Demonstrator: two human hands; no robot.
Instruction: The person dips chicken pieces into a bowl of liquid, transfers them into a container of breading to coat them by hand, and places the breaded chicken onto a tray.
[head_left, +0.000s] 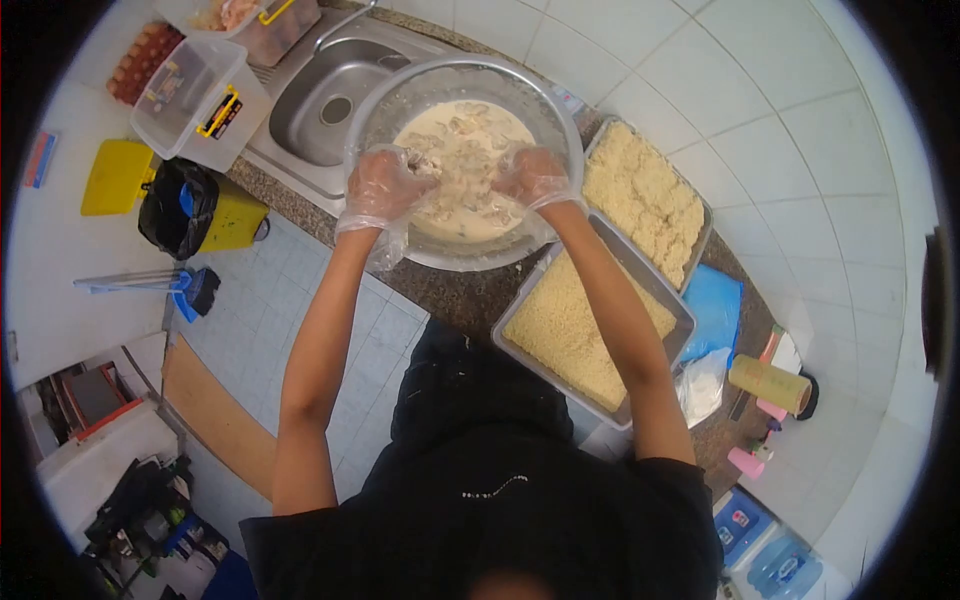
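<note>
A large metal bowl (362,118) on the counter holds a creamy, pale batter (455,222) with lumpy coated pieces (468,126) in it, perhaps meat. Both hands wear clear, loose plastic gloves. My left hand (384,188) is inside the bowl's left side, fingers curled in toward the batter. Opposite it, my right hand (535,176) is curled at the right side of the batter. Whatever the fingers grip is hidden by the gloves and batter. Below my right forearm sits a grey tray (512,312) of yellowish crumbs (570,325).
A second tray (704,235) holds crumb-covered pieces beside the tiled wall. Left of the bowl is a steel sink (312,115), then a clear plastic box (190,125) and egg trays (145,62). A yellow bin (235,215) stands on the floor. A blue bag (715,312) lies at right.
</note>
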